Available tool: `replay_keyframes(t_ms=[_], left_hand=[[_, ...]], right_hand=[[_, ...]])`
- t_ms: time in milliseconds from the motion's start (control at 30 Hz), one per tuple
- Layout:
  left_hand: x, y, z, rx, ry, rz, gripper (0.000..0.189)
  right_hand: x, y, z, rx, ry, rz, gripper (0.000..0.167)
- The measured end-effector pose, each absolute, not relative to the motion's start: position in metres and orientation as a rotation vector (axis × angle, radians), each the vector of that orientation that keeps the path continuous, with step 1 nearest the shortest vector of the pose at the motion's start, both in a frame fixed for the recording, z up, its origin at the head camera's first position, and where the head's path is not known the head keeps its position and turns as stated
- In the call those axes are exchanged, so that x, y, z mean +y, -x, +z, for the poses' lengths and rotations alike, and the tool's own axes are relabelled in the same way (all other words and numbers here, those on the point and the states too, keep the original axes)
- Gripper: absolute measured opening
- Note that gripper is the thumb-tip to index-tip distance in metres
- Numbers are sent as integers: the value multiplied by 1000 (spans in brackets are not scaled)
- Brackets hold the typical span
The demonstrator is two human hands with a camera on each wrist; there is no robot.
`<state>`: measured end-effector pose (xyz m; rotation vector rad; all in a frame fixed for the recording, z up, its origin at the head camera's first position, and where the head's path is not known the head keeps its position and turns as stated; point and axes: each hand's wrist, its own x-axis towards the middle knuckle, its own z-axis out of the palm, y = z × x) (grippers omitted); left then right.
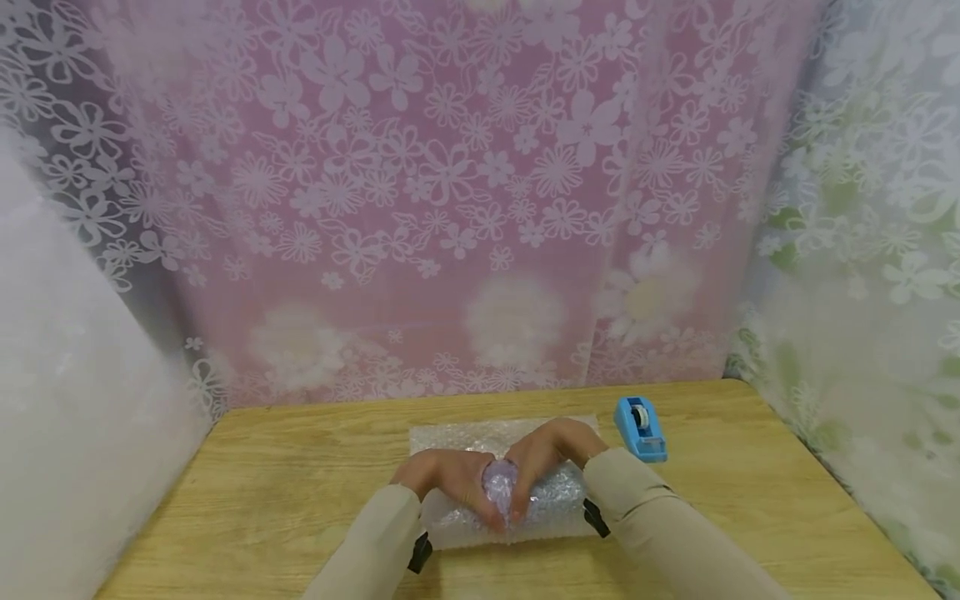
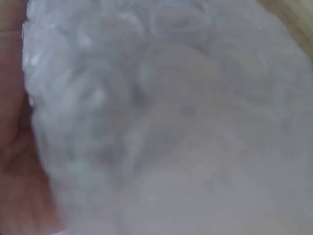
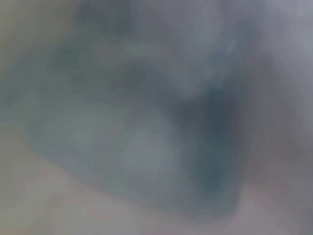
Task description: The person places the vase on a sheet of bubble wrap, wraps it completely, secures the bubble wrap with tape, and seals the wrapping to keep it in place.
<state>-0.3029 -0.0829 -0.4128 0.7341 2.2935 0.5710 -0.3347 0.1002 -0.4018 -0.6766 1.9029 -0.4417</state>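
Observation:
A sheet of clear bubble wrap (image 1: 558, 500) lies on the table, its near part folded over. In its middle, a purple rounded object (image 1: 500, 482) shows through the wrap; its kind cannot be made out. My left hand (image 1: 448, 479) grips the wrapped object from the left, thumb toward me. From the right, my right hand (image 1: 546, 450) holds it with curled fingers. The left wrist view is mostly filled by bubble wrap (image 2: 171, 88), with part of the palm at its left edge. Only a blurred, close surface appears in the right wrist view.
A blue tape dispenser (image 1: 640, 429) with a roll in it stands to the right of the bubble wrap. The wooden table (image 1: 300, 450) ends at a pink flowered curtain (image 1: 450, 250), with pale sheets hanging on both sides.

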Motion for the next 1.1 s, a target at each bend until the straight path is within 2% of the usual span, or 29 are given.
replay_keyframes(t_ms=[200, 300, 400, 533, 667, 833, 1100], left_hand=[[-77, 305, -410, 2296, -662, 507, 74], [-76, 306, -411, 2284, -646, 482, 84], [-75, 308, -409, 2278, -631, 446, 92], [-75, 312, -407, 2287, -569, 381, 99], [-76, 314, -406, 2281, -495, 367, 107], [-76, 316, -407, 2268, -504, 386, 105], [-77, 312, -406, 2293, -486, 373, 107]], right_hand=[[106, 338, -404, 1864, 671, -458, 58], [109, 338, -404, 1944, 665, -434, 65], [113, 334, -401, 2089, 663, -412, 80], [118, 318, -392, 2310, 726, -434, 97], [116, 294, -383, 2496, 853, -384, 103], [109, 268, -394, 2690, 1004, -116, 110], [107, 267, -423, 2959, 1312, 68, 95]])
